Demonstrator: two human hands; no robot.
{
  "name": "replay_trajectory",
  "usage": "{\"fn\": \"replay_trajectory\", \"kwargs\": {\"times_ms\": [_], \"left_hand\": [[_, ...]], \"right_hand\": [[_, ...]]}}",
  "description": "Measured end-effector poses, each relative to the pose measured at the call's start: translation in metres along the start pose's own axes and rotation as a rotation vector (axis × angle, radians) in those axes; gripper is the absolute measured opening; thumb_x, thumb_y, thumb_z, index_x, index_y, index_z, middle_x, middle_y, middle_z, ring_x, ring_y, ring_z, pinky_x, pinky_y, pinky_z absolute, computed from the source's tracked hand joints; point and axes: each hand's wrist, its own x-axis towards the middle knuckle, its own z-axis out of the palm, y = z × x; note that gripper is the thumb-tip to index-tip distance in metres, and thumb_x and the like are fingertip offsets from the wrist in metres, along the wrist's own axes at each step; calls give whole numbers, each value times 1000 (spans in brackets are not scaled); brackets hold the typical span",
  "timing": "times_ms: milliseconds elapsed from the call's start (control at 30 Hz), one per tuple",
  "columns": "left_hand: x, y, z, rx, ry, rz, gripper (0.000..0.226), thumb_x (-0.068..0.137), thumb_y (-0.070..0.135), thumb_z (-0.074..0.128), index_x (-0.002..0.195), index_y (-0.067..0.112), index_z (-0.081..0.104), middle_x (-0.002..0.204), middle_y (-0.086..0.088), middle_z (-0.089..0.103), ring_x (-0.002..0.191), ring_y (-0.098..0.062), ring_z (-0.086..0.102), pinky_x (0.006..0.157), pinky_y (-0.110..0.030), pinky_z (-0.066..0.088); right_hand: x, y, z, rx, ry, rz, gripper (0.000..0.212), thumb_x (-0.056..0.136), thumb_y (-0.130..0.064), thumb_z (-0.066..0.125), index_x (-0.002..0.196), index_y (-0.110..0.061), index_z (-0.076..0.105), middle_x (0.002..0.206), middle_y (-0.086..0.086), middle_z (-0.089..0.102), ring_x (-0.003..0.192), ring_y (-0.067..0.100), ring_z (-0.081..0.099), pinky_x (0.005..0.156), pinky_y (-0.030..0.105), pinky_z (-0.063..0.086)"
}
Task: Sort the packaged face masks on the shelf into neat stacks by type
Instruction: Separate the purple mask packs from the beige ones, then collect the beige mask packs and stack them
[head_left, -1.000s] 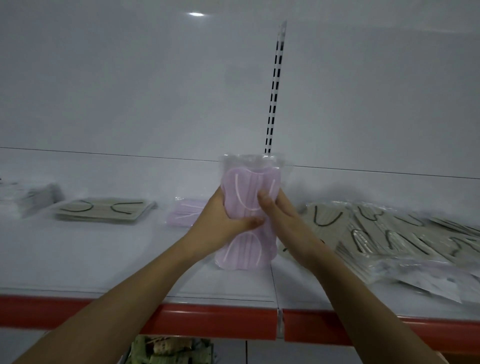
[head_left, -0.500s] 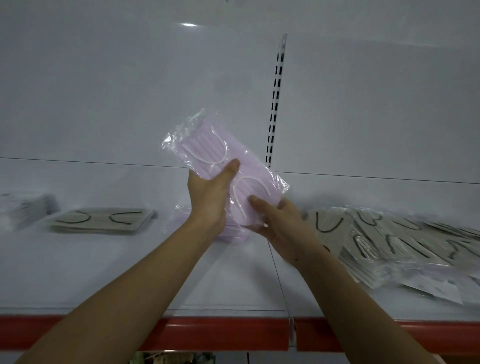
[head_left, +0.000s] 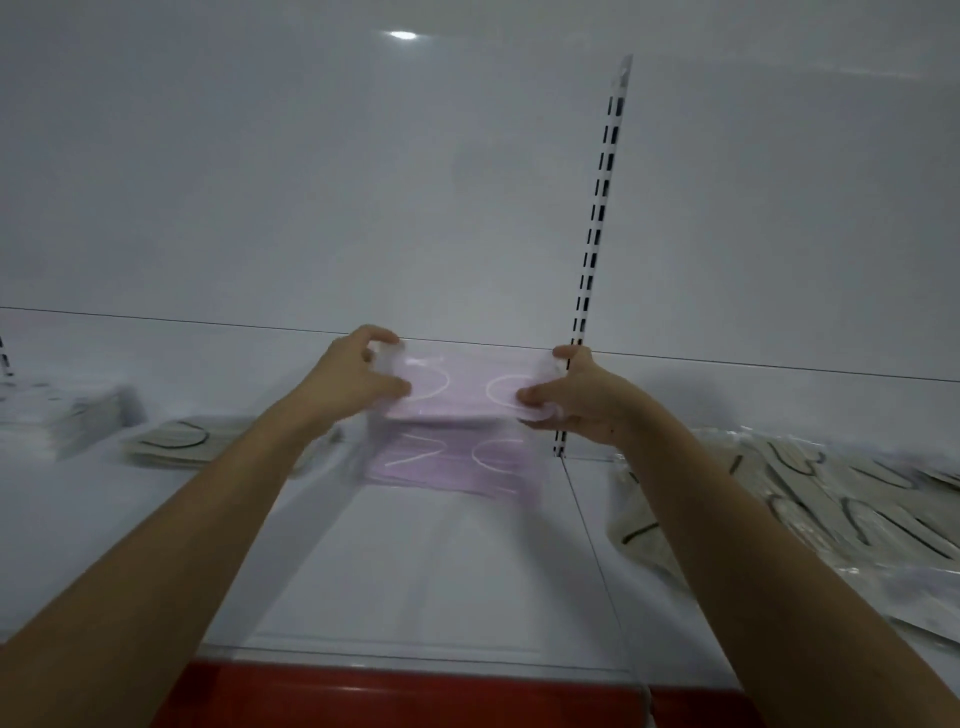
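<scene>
- Step in hand: placing a pink pack (head_left: 462, 392) on the pink stack (head_left: 452, 462) at mid-shelf (head_left: 415, 571), near the back edge.
- Left hand (head_left: 358, 379) pinches the pack's left end, right hand (head_left: 571, 397) its right end; each grip holds it flat, just above the stack.
- Next, likely: lower it square, edges aligned, then let go.
- Tan packs (head_left: 810, 499) lie unsorted toward the shelf's right edge, a tan stack (head_left: 176, 441) left.
</scene>
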Motion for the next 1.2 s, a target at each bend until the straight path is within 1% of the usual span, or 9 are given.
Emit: {"fn": "replay_trajectory", "kwargs": {"times_ms": [100, 167, 333, 467, 567, 667, 800, 967, 1200], "left_hand": [[-2, -21, 12, 350, 10, 219, 54, 76, 46, 75, 125, 30, 61, 137, -6, 41, 117, -26, 51, 96, -31, 44], [-3, -23, 16, 420, -176, 393, 71, 67, 75, 57, 128, 39, 59, 138, 8, 45, 128, -15, 41, 110, -33, 34], [6, -40, 29, 642, -439, 480, 89, 61, 83, 52, 142, 48, 39, 150, 13, 41, 140, -9, 30, 119, -37, 22], [9, -57, 38, 723, -524, 378, 73, 82, 68, 61, 147, 51, 31, 159, 13, 27, 147, -8, 19, 121, -40, 15], [5, -56, 40, 681, -543, 316, 98, 55, 88, 48, 146, 56, 28, 161, 18, 18, 148, -4, 13, 123, -41, 11], [4, -59, 43, 694, -547, 255, 106, 46, 92, 45, 145, 60, 26, 159, 20, 18, 149, -7, 15, 123, -45, 11], [7, -65, 44, 564, -577, 269, 93, 60, 87, 51, 145, 53, 33, 146, 25, 42, 136, -4, 39, 116, -39, 31], [7, -62, 41, 866, -466, 356, 97, 58, 94, 32, 147, 57, 20, 158, 14, 27, 145, -13, 25, 118, -44, 18], [11, -46, 46, 834, -320, 544, 78, 71, 65, 74, 141, 56, 39, 123, 23, 42, 114, -6, 39, 86, -27, 29]], "right_hand": [[10, 13, 9, -67, -18, 31, 65, 81, 10, 74, 130, -14, 39, 124, 15, 41, 89, 25, 62, 57, 33, 62], [17, 23, 13, -151, 0, -1, 62, 81, 5, 76, 127, -14, 40, 123, 17, 45, 92, 28, 64, 56, 30, 61], [29, 46, 17, -314, 13, 29, 62, 80, -5, 80, 130, -5, 44, 123, 18, 51, 102, 31, 64, 74, 40, 62], [34, 58, 12, -875, 74, -76, 55, 81, -34, 79, 124, -12, 53, 123, 10, 50, 108, 28, 57, 88, 35, 50], [37, 59, 13, -980, 92, -137, 55, 86, -44, 71, 130, -18, 53, 137, 10, 36, 117, 29, 49, 85, 26, 40], [36, 62, 12, -856, -8, -127, 53, 90, -47, 65, 133, -20, 53, 135, 10, 47, 99, 22, 59, 70, 23, 44], [35, 69, 12, -882, -23, -130, 43, 92, -43, 65, 125, -16, 63, 127, 3, 61, 112, 21, 57, 87, 25, 40], [38, 73, 16, -893, -7, -127, 40, 89, -43, 67, 117, -15, 66, 121, 6, 64, 108, 23, 59, 83, 25, 41], [33, 61, 13, -1019, 184, -301, 44, 95, -45, 59, 129, -18, 56, 138, 8, 37, 131, 27, 34, 102, 37, 36]]}}
